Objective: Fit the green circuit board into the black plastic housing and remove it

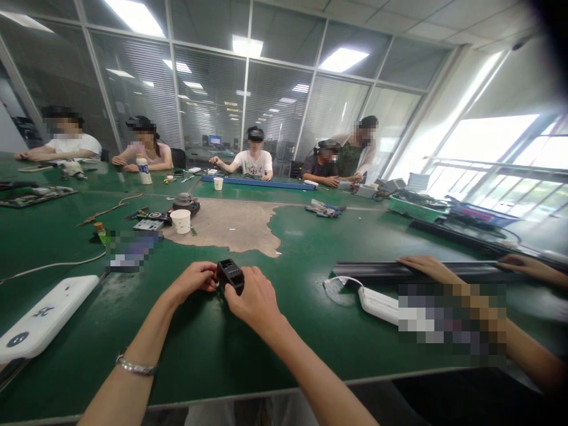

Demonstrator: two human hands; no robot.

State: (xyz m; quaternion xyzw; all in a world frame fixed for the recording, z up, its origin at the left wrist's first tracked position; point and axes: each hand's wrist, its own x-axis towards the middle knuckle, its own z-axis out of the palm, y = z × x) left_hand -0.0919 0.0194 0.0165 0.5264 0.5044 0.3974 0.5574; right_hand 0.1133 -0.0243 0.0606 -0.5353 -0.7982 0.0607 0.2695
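A small black boxy device (229,272) with several openings in its top face sits between my two hands, above the green table. My right hand (255,299) is wrapped round its right side and near edge, thumb toward me. At its left side, my left hand (197,278) has its fingers curled and pinched against the edge; the fingertips are partly hidden. A silver bracelet (136,367) circles my left wrist.
Beyond my hands lie a brown worn patch (226,225), a paper cup (181,222) and electronic parts (151,222). To the left is a white power bank (48,313). On the right, another person's hands (428,266) touch a long black bar (368,270), near a white device (377,305).
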